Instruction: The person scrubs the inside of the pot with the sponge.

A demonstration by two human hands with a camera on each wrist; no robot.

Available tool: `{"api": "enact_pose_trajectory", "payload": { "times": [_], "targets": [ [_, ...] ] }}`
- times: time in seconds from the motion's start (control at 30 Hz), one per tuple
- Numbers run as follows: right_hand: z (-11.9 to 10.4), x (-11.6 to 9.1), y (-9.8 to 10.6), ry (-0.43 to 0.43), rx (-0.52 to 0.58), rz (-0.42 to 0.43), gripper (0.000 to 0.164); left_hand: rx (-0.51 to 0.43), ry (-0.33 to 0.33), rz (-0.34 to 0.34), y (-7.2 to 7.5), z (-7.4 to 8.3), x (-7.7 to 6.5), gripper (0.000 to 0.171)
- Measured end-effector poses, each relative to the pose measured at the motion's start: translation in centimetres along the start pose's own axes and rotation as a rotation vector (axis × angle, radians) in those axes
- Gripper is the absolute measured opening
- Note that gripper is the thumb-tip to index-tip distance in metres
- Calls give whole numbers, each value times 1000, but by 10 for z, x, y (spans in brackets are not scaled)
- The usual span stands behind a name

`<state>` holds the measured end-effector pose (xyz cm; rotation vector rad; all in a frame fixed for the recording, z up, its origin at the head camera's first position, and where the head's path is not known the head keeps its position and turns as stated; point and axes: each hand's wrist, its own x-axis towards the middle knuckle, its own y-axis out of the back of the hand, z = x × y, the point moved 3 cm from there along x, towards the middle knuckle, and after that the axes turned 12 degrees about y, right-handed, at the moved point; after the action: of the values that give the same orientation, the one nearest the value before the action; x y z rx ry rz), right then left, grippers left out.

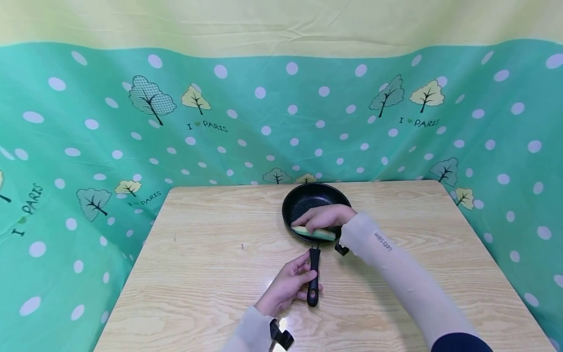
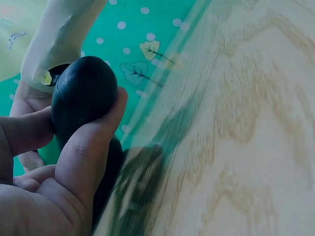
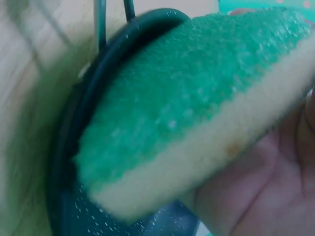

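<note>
A black frying pan [image 1: 310, 194] sits toward the far side of the table, its handle pointing back at me. My left hand [image 1: 288, 282] grips the black handle [image 1: 314, 264], thumb across it; up close in the left wrist view, the rounded handle end [image 2: 86, 96] shows between thumb and fingers. In my right hand [image 1: 326, 218] is a scouring sponge [image 1: 320, 234], held at the near inner side of the pan. The right wrist view shows the sponge's rough green face [image 3: 167, 103] turned to the pan wall [image 3: 61, 162], with its pale foam side toward the palm.
The pan stands on a light wood-grain table [image 1: 211, 274]. A green dotted curtain [image 1: 246, 117] with printed trees hangs behind it and along both sides. Two tiny dark marks show on the tabletop left of the pan.
</note>
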<state>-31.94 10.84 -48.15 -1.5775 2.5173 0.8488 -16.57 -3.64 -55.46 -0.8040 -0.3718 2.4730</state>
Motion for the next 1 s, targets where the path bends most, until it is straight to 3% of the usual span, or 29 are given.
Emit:
{"api": "enact_pose_trajectory", "payload": {
  "times": [0.23,0.6,1.0],
  "targets": [
    [-1,7,-5,30,39,100,67,20,-7,5,-1,1,-2,69],
    [9,30,-17,41,210,467,71,13,-19,4,-2,0,-1,69],
    [12,47,-8,-35,252,648,75,21,-14,15,-1,0,-2,70]
  ]
}}
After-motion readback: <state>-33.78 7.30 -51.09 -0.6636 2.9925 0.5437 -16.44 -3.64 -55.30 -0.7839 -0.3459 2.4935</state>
